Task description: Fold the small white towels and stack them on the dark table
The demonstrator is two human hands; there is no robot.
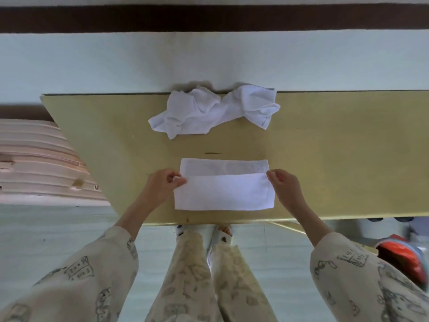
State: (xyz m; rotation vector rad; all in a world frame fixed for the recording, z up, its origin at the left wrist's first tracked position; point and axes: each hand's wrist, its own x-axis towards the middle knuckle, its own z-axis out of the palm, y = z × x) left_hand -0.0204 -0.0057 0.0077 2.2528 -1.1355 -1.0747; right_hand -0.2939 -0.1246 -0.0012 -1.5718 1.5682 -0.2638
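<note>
Bare table (336, 147) right of crumpled towels (213, 112)

There is one view only, from a wide-angle camera on the person's head; it looks steeply down and forward over the table (325, 159), whose near edge crosses the lower middle of the frame and whose far edge meets the wall (92, 61) higher up; straight lines bow toward the borders; the person's own legs and feet stand directly below the lens; both sleeves enter from the bottom corners, the left hand (160, 184) and right hand (284, 184) close beneath it; no second view shares the scene.
</note>
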